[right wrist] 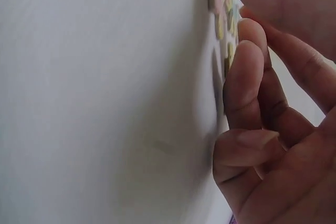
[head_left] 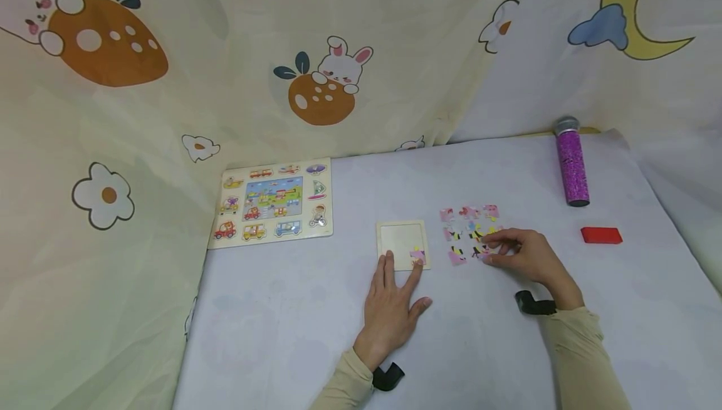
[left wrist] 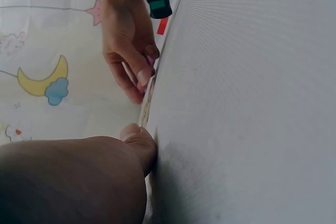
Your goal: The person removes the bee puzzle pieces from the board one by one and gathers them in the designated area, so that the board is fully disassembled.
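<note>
My left hand [head_left: 389, 310] lies with straight fingers on the lower edge of a small pale puzzle frame [head_left: 400, 224]. A pink puzzle piece [head_left: 417, 253] sits in the frame's lower right corner, by the index fingertip. My right hand [head_left: 524, 256] pinches a puzzle piece [head_left: 479, 251] with black and yellow print between thumb and index finger, at the lower right of a group of loose pieces [head_left: 457, 255]. In the right wrist view, its fingers [right wrist: 244, 72] are curled close over the table and cover part of the pieces.
A larger vehicle puzzle board [head_left: 231, 194] lies at the back left. A purple glitter microphone [head_left: 572, 165] and a red block [head_left: 601, 235] lie to the right. A printed cloth [head_left: 237, 103] hangs behind the white-covered table [head_left: 271, 322].
</note>
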A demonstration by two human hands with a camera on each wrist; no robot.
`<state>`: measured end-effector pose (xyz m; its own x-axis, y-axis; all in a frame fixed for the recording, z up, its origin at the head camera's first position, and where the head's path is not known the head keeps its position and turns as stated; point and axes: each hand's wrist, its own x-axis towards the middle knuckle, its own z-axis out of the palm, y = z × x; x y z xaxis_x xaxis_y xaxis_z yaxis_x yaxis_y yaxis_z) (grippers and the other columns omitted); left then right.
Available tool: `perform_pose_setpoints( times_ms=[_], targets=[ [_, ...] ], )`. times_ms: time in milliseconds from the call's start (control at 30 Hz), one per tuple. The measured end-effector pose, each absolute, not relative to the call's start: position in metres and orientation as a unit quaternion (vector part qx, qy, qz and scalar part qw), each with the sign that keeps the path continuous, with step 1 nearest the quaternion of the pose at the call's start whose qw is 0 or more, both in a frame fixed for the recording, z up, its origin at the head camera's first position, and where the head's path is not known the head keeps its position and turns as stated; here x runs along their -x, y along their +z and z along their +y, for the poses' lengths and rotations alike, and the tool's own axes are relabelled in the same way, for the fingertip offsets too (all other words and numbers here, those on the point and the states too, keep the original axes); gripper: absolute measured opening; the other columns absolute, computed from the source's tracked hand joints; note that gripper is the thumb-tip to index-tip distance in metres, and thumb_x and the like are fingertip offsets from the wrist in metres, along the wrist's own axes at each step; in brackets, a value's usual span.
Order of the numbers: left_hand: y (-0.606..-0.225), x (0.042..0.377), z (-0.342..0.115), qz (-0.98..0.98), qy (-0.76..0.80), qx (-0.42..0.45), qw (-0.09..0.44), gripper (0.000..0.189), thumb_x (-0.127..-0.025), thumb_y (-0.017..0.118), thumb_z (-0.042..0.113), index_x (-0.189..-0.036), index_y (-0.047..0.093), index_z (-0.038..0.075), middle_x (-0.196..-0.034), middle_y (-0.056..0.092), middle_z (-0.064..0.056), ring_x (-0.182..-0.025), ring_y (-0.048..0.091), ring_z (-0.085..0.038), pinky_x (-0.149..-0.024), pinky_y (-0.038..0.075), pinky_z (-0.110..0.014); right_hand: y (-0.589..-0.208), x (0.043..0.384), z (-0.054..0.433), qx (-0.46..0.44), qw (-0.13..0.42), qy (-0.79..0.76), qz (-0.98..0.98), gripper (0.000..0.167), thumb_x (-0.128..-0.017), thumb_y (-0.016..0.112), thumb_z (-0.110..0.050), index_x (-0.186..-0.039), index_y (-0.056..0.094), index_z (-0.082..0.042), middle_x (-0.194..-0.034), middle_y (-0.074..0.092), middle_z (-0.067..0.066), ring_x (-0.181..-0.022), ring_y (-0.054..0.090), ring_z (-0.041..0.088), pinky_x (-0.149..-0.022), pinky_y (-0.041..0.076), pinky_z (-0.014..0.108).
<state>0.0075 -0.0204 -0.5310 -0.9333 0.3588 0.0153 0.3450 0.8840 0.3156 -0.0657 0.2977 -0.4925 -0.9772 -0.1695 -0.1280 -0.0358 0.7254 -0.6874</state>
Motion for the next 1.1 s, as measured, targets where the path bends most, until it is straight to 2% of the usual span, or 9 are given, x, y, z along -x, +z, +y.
perform_pose_setpoints(
  times_ms=[333,467,733,967,1100],
  targets=[
    [-0.530,-0.006,-0.020,0.972,0.151,-0.175,0.035,0.071,-0.103,0.059,0.059,-0.166,0.038,0.034,-0.172,0.018,-0.029,-0.160,0.020,-0.044,-0.126,0.033,-0.050,-0.489,0.073,0.266,0.100,0.036,-0.406,0.908,0.034,-0.083,0.092,-0.017,-0.113,0.081,-0.008,-0.090,0.077,0.002,-0.075,0.059,0.004,-0.065,0.046,0.022],
    [-0.531,-0.006,-0.020,0.974,0.144,-0.175,0.025,0.071,-0.102,0.058,0.060,-0.165,0.039,0.035,-0.172,0.020,-0.029,-0.160,0.021,-0.043,-0.125,0.034,-0.050,-0.491,0.078,0.241,0.133,0.025,-0.412,0.901,0.035,-0.080,0.093,-0.014,-0.113,0.082,-0.007,-0.088,0.077,0.002,-0.073,0.061,0.006,-0.064,0.046,0.023],
    [-0.532,-0.008,-0.020,0.972,0.148,-0.184,0.012,0.068,-0.102,0.058,0.060,-0.163,0.043,0.034,-0.170,0.024,-0.030,-0.158,0.025,-0.045,-0.122,0.038,-0.052,-0.483,0.086,0.191,0.180,0.039,-0.381,0.906,0.043,-0.079,0.093,-0.008,-0.118,0.078,-0.002,-0.108,0.078,0.013,-0.079,0.065,0.019,-0.073,0.051,0.031],
    [-0.531,-0.008,-0.020,0.971,0.146,-0.190,0.012,0.070,-0.103,0.056,0.061,-0.165,0.040,0.031,-0.171,0.023,-0.031,-0.159,0.024,-0.046,-0.122,0.038,-0.053,-0.484,0.090,0.173,0.208,0.065,-0.351,0.911,0.041,-0.082,0.091,-0.006,-0.119,0.076,0.002,-0.108,0.078,0.013,-0.083,0.067,0.019,-0.077,0.056,0.033],
    [-0.532,-0.009,-0.021,0.973,0.138,-0.182,0.013,0.080,-0.104,0.055,0.061,-0.169,0.031,0.020,-0.171,0.023,-0.030,-0.159,0.024,-0.044,-0.123,0.036,-0.052,-0.487,0.090,0.171,0.215,0.070,-0.359,0.906,0.041,-0.081,0.090,-0.001,-0.119,0.075,0.002,-0.108,0.078,0.014,-0.084,0.068,0.020,-0.078,0.057,0.036]
  ],
)
